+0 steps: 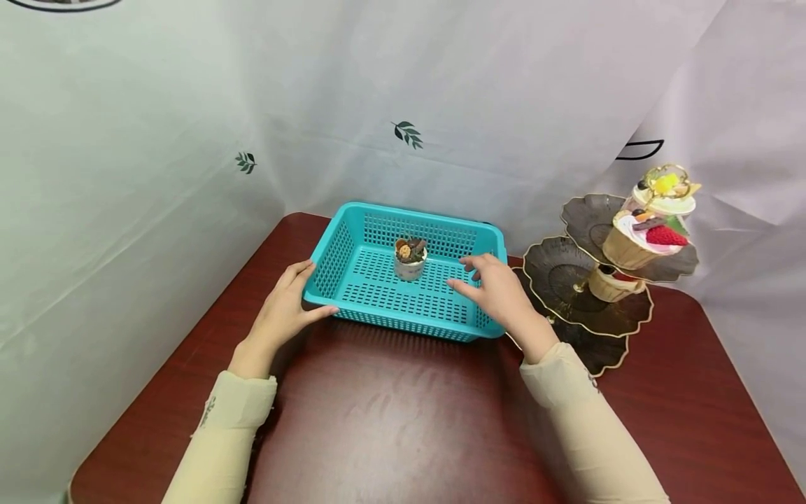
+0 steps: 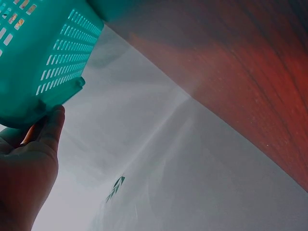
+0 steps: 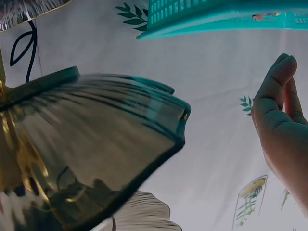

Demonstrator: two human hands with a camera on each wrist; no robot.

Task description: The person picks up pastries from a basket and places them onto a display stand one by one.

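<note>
A turquoise plastic basket (image 1: 403,318) with slotted sides lies on the table. My left hand (image 1: 283,308) holds its near left corner, thumb along the front rim and fingers at the left rim; the left wrist view shows the fingertips against the rim. Inside the basket, a little right of its middle, a small dessert cup (image 1: 410,269) stands upright, topped with a cookie and dark pieces. Above the basket's right end hovers my right hand (image 1: 500,294), thumb and fingers apart with nothing between them. To its right stands a tiered tray stand (image 1: 554,276) of dark, gold-edged plates.
On the stand's top plate sit two dessert cups, one with a strawberry (image 1: 667,236) and one with yellow fruit (image 1: 666,184). Another cup (image 1: 613,285) rests on the middle plate. A pale cloth with leaf prints (image 1: 408,134) hangs behind the reddish-brown table (image 1: 390,420).
</note>
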